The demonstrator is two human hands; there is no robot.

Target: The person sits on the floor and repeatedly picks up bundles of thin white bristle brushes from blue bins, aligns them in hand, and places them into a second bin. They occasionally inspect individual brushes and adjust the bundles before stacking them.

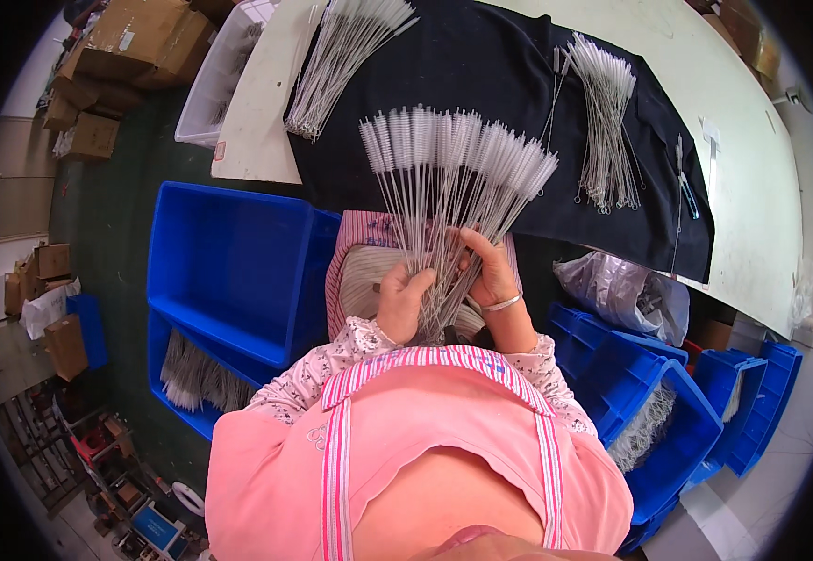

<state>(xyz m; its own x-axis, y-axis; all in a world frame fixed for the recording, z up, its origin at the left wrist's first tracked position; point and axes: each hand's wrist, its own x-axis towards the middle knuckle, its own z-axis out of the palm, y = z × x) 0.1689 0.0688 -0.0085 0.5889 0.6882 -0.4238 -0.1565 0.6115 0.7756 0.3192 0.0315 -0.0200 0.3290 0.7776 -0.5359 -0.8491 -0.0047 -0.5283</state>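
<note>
A wide fan of thin wire brushes (458, 140) with white bristle heads rises in front of my chest. My left hand (405, 299) is closed around its wire stems on the left side. My right hand (491, 271), with a bangle at the wrist, grips the stems from the right, thumb toward the middle. The lower stem ends come together close to my apron (439, 360). Beyond the bundle, a black cloth (491, 56) covers part of the table. One pile of similar brushes (336, 75) lies on it at the far left, another brush pile (607, 140) at the right.
Pliers with blue handles (687, 187) lie near the cloth's right edge on the pale table (743, 122). Blue bins (238, 271) stand at my left, a lower one holding brushes (196, 374). More blue bins (659, 402) and a plastic bag (626, 290) are at my right.
</note>
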